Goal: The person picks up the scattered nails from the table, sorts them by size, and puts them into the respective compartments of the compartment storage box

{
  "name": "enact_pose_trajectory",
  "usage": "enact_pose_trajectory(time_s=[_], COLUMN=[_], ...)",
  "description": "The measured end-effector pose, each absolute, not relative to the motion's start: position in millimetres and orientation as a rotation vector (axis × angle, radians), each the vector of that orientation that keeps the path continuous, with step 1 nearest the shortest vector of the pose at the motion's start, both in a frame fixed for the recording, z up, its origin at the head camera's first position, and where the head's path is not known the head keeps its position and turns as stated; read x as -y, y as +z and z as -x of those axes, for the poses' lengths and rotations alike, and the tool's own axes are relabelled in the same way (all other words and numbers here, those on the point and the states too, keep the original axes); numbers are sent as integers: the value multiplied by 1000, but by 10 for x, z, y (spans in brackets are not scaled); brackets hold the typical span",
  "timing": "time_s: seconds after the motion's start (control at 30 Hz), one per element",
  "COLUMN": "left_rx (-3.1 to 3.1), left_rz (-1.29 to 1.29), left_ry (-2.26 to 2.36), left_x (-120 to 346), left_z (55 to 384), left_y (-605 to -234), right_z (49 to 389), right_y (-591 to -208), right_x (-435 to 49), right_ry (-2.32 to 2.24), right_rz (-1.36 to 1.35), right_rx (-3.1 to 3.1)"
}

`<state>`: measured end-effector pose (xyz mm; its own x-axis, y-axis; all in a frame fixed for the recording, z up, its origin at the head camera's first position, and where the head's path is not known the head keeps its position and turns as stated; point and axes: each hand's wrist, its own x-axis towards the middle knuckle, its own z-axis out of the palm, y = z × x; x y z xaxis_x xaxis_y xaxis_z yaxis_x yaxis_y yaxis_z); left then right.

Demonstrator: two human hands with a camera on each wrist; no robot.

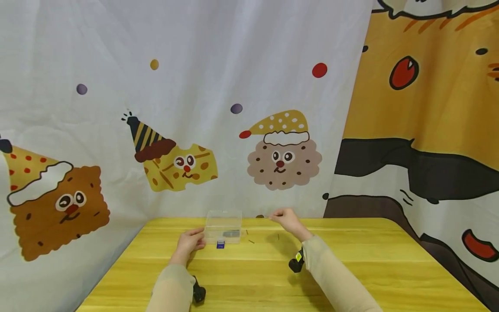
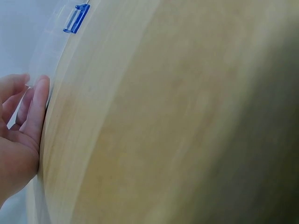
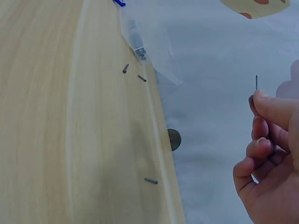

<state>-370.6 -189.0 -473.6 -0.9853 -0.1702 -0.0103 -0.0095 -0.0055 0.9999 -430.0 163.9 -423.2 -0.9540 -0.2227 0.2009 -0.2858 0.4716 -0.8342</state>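
A clear plastic box (image 1: 212,234) stands near the table's far edge with its lid (image 1: 223,219) raised. Its blue latch (image 1: 220,244) faces me, and a heap of small grey metal pieces (image 1: 231,233) lies inside at the right. My left hand (image 1: 189,242) rests against the box's left side, fingertips at the clear wall (image 2: 42,60). Right of the box, my right hand (image 1: 289,222) is raised over the far edge. Between thumb and index finger it pinches a thin nail (image 3: 256,82), point upward; its lower end is hidden by the fingers.
Several loose nails lie on the wooden table (image 1: 249,277) right of the box: one nail (image 3: 125,68) and another nail (image 3: 142,78) close to it, a third nail (image 3: 151,180) farther right. Behind the far edge hangs a printed curtain (image 1: 226,173).
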Motion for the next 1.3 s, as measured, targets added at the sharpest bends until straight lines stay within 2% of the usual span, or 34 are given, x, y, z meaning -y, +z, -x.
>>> enact_pose_trajectory(time_s=[0.4, 1.0, 1.3], left_rx=[2161, 2173, 2162], left_rz=[-306, -324, -319], left_ry=[-2114, -2091, -2099], left_x=[1895, 1843, 1844], left_z=[3776, 3739, 3772], left_y=[-4753, -4710, -4736], right_z=[4391, 4445, 4449], right_y=[-4039, -4043, -4012], right_x=[-1535, -1252, -1165], right_ry=[1510, 1496, 1488], right_rz=[-478, -686, -663], right_rx=[2610, 2629, 2643])
